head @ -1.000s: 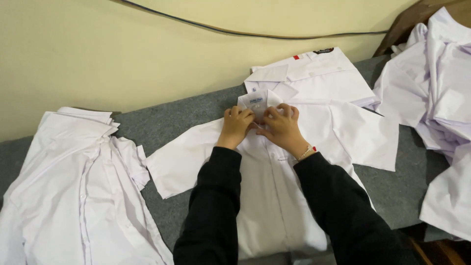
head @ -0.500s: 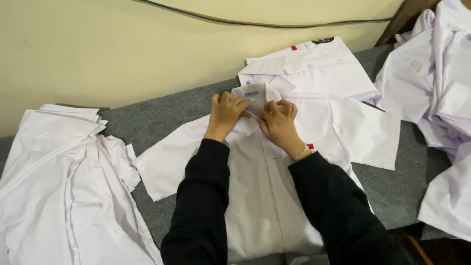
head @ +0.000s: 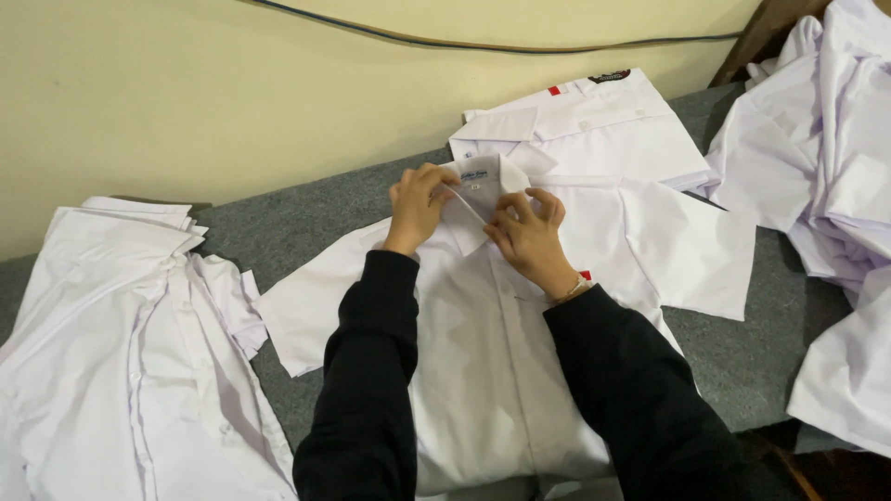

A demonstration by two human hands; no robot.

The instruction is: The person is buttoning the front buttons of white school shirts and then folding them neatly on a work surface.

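Note:
A white short-sleeved shirt [head: 483, 371] lies front up on the grey table [head: 306, 209], sleeves spread to both sides. My left hand [head: 418, 206] pinches the left side of its collar [head: 478, 181]. My right hand [head: 527, 237] grips the collar's right side near the top button. Both arms are in black sleeves, and a thin band shows on my right wrist.
A folded white shirt [head: 585, 130] with a small red tag lies behind the collar. A heap of white shirts [head: 111, 343] covers the left end, another pile [head: 826, 158] the right. A yellow wall with a dark cable [head: 445, 42] runs behind the table.
The view has shifted slightly. My hands have stayed at the collar, with the fingers working along its two sides.

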